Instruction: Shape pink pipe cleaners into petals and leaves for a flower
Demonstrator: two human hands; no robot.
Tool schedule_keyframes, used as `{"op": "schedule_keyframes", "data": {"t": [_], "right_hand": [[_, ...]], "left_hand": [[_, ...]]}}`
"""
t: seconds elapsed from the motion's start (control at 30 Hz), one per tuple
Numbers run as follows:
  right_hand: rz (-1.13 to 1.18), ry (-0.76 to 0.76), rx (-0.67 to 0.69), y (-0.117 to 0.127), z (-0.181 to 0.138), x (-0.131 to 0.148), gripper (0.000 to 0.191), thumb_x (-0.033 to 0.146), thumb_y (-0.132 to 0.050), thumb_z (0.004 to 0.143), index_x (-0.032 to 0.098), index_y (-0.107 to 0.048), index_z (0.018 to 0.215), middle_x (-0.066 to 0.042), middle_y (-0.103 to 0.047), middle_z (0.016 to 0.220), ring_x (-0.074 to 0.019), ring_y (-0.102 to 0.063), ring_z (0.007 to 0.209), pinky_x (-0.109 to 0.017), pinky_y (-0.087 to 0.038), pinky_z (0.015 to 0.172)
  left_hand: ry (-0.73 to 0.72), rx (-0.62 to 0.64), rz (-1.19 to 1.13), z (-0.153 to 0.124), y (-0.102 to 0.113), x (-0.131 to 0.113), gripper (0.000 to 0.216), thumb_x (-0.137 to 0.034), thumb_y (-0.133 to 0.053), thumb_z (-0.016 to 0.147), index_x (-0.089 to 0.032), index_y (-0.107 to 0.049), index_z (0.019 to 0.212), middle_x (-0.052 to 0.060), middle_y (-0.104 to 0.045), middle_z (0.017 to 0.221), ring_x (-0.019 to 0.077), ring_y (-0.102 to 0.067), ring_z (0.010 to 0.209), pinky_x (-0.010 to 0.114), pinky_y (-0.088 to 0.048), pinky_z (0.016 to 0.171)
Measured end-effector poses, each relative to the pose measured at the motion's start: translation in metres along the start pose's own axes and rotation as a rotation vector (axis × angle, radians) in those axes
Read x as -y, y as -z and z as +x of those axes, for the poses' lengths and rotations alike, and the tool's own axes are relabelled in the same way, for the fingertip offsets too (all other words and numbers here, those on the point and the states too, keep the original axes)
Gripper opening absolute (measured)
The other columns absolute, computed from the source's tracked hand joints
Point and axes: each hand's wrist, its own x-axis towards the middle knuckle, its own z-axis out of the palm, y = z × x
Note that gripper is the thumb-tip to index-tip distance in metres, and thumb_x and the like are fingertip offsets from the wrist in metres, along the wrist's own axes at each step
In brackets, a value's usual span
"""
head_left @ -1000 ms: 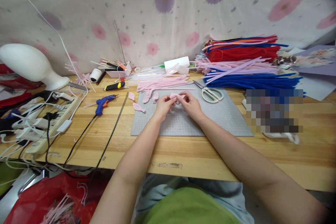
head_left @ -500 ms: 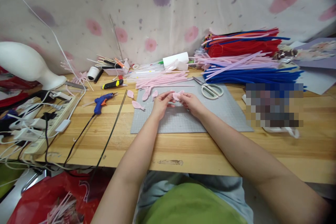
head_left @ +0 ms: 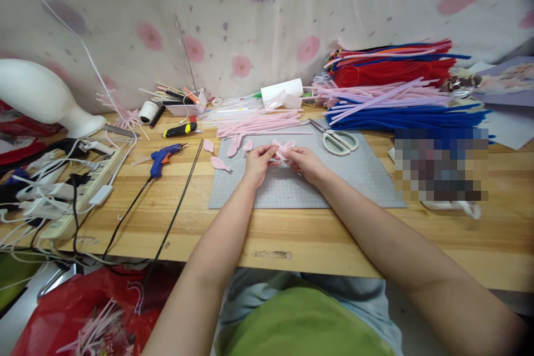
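Observation:
My left hand (head_left: 257, 162) and my right hand (head_left: 303, 160) meet over the grey cutting mat (head_left: 354, 183). Both pinch a small pink pipe-cleaner petal cluster (head_left: 283, 148) held just above the mat. Several finished pink petals (head_left: 219, 163) lie on the mat's left edge. A bundle of pink pipe cleaners (head_left: 261, 122) lies just beyond my hands.
White-handled scissors (head_left: 337, 139) rest on the mat's far right. A blue glue gun (head_left: 162, 154), a yellow-black cutter (head_left: 179, 130), and a power strip (head_left: 79, 183) with cables sit left. Stacked red, lilac and blue pipe cleaners (head_left: 396, 89) fill the back right. A white foam head (head_left: 41, 97) stands far left.
The petal cluster has spread a little between my fingers, and both hands have shifted slightly away from me; the view has tilted a bit.

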Motion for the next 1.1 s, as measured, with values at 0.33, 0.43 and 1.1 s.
{"op": "schedule_keyframes", "data": {"t": [0.33, 0.43, 1.1], "right_hand": [[0.036, -0.006, 0.04, -0.001, 0.001, -0.001, 0.024, 0.034, -0.06, 0.057, 0.017, -0.043, 0.052, 0.007, -0.034, 0.041, -0.0025, -0.02, 0.035, -0.021, -0.008, 0.038], [0.037, -0.002, 0.039, -0.001, 0.0, 0.0, 0.025, 0.034, -0.061, 0.057, 0.017, -0.043, 0.052, 0.007, -0.035, 0.042, -0.0026, -0.02, 0.036, -0.022, -0.008, 0.038], [-0.497, 0.345, -0.124, -0.002, 0.003, -0.009, 0.032, 0.042, -0.05, 0.071, 0.018, -0.043, 0.052, 0.003, -0.038, 0.052, -0.0088, -0.034, 0.052, -0.024, -0.025, 0.053]], "left_hand": [[-0.015, -0.041, -0.024, 0.003, 0.0, 0.002, 0.021, -0.03, -0.071, 0.057, -0.014, -0.066, 0.069, -0.002, -0.056, 0.056, 0.0058, -0.05, 0.052, 0.02, -0.046, 0.052], [-0.007, -0.084, 0.005, 0.003, -0.001, 0.001, 0.019, -0.029, -0.071, 0.058, -0.014, -0.066, 0.068, -0.002, -0.057, 0.055, 0.006, -0.051, 0.052, 0.021, -0.046, 0.053], [-0.074, -0.085, 0.286, -0.003, -0.001, -0.005, 0.029, -0.041, -0.066, 0.063, -0.016, -0.053, 0.061, -0.007, -0.043, 0.043, 0.0051, -0.04, 0.038, 0.022, -0.044, 0.044]]}}
